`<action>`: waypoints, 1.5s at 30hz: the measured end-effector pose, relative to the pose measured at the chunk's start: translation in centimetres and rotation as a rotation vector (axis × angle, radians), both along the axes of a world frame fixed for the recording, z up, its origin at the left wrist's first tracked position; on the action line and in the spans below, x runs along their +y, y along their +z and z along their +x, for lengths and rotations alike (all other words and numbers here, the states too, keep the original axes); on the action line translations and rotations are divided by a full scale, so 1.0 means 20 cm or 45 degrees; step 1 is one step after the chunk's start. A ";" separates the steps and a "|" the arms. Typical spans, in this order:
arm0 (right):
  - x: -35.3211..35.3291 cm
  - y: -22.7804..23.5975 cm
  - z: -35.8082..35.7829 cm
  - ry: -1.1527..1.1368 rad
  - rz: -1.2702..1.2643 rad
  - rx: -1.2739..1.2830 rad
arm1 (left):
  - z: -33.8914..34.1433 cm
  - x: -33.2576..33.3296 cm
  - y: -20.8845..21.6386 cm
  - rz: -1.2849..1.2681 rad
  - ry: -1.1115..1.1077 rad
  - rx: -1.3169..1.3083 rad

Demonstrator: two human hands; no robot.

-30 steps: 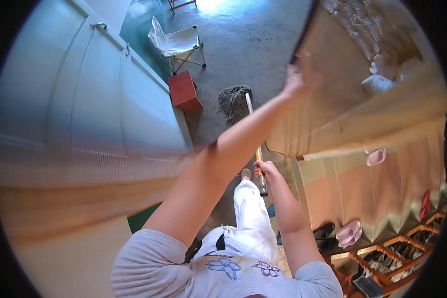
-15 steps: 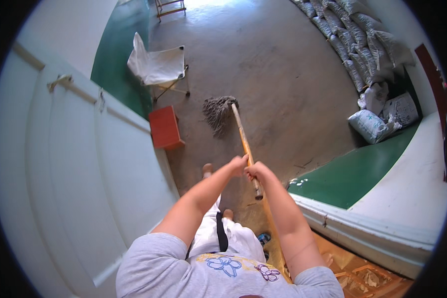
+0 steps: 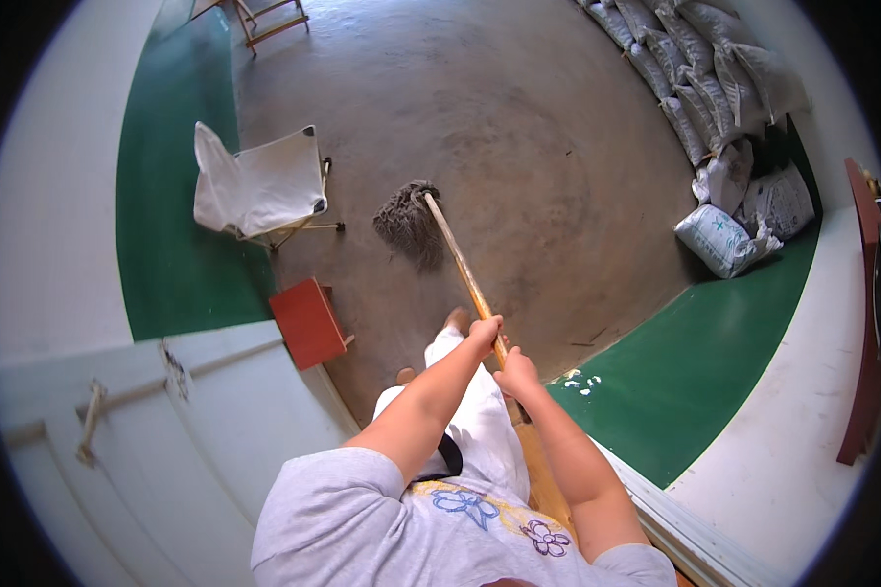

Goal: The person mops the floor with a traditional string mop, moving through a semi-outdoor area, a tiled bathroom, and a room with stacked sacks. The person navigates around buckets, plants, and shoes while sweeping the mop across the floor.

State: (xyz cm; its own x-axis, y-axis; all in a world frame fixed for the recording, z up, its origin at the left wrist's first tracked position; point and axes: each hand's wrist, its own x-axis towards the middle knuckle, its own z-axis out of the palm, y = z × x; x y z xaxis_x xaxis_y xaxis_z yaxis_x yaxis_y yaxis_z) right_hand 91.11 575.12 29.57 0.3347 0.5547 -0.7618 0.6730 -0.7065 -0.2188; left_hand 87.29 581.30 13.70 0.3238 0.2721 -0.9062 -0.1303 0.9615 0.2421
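Head view: the mop (image 3: 445, 235) extends ahead of the person, its head (image 3: 408, 225) of grey, stringy strands lying on the floor (image 3: 519, 127). The left hand (image 3: 486, 333) has its grip clamped on the handle (image 3: 465, 274); the right hand (image 3: 517, 374) has its grip clamped on the same handle, just nearer the body.

Obstacles: a red stool (image 3: 306, 323) and a white folding chair (image 3: 274, 181) stand left of the mop head, near it. The stool is just beside the edge of a pale panelled door (image 3: 255, 430). To the right, well apart, filled sacks (image 3: 700, 98) are stacked, with a white sack (image 3: 719, 240) on the floor near them.

Markings: green print on the white sack, too small to read; line-drawn flowers in blue and purple on the grey shirt (image 3: 362, 519).

Materials: handle round, wooden, worn, orange toward the hands; chair seat of slack fabric; stool flat-topped and rectangular; floor smooth, concrete-like, with mottled darker patches; lower wall (image 3: 690, 362) painted green.
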 end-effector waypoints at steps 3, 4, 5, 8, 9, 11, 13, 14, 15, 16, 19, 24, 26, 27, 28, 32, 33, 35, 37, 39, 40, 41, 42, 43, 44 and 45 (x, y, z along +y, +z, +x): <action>0.22 -0.18 0.14 0.159 0.118 -0.131 | 0.13 0.32 -0.04 0.033 -0.033 0.095; 0.32 -0.22 0.18 0.136 0.113 -0.107 | 0.16 0.41 -0.04 0.026 -0.032 0.114; 0.45 -0.23 0.20 0.109 0.121 -0.081 | 0.18 0.54 -0.04 0.034 -0.034 0.137; 0.83 -0.27 0.22 -0.034 0.099 0.091 | 0.18 0.94 -0.12 0.063 -0.053 0.134; 0.98 -0.27 0.26 -0.069 0.128 0.098 | 0.21 1.08 -0.09 0.120 -0.068 0.183; 1.22 -0.25 0.35 -0.362 0.035 0.412 | 0.26 1.35 -0.02 0.126 -0.167 0.304; 1.47 -0.29 0.43 -0.683 -0.145 0.836 | 0.28 1.61 -0.10 0.145 -0.128 0.284; 1.61 -0.21 0.46 -0.814 -0.146 0.994 | 0.29 1.74 -0.13 0.156 -0.153 0.291; 1.74 -0.18 0.49 -0.891 -0.139 1.041 | 0.33 1.88 -0.12 0.161 -0.191 0.322; 1.86 -0.20 0.51 -0.863 -0.159 0.953 | 0.35 1.99 -0.14 0.156 -0.191 0.311; 2.28 -0.26 0.52 -0.644 -0.234 0.680 | 0.39 2.39 -0.19 0.149 -0.234 0.272; 2.96 -0.40 0.62 -0.357 -0.141 0.306 | 0.53 3.06 -0.27 0.414 -0.267 0.482; 3.19 -0.49 0.65 -0.527 -0.006 0.469 | 0.57 3.36 -0.24 0.319 -0.415 0.538; 3.30 -0.49 0.65 -0.590 0.009 0.591 | 0.54 3.50 -0.32 0.365 -0.490 0.703; 3.40 -0.53 0.67 -0.751 -0.020 0.728 | 0.57 3.62 -0.33 0.351 -0.548 0.761; 3.64 -0.60 0.80 -1.105 -0.064 1.122 | 0.64 3.93 -0.33 0.391 -0.716 0.621; 3.65 -0.60 0.84 -1.167 -0.092 1.189 | 0.63 3.95 -0.37 0.350 -0.676 0.477; 3.55 -0.60 0.89 -1.231 -0.080 1.325 | 0.61 3.93 -0.47 0.258 -0.567 0.271; 3.40 -0.55 1.00 -1.306 -0.055 1.437 | 0.84 3.77 -0.26 0.191 -0.214 0.341; 3.22 -0.54 1.12 -1.184 0.024 1.444 | 0.89 3.68 -0.43 0.013 -0.055 0.187; 3.14 -0.50 1.18 -1.198 -0.019 1.401 | 0.90 3.60 -0.49 -0.020 -0.021 0.162; 3.04 -0.45 1.27 -1.200 -0.060 1.353 | 0.97 3.49 -0.51 -0.049 0.022 0.130; 2.93 -0.46 1.34 -1.216 -0.050 1.333 | 1.08 3.38 -0.49 -0.101 0.019 0.177; 2.81 -0.45 1.41 -1.233 -0.059 1.298 | 1.23 3.25 -0.29 -0.230 0.000 0.140; 2.74 -0.42 1.50 -1.209 -0.057 1.298 | 1.30 3.19 -0.34 -0.195 -0.008 0.174; 2.67 -0.40 1.59 -1.202 -0.051 1.295 | 1.41 3.12 -0.34 -0.166 -0.031 0.209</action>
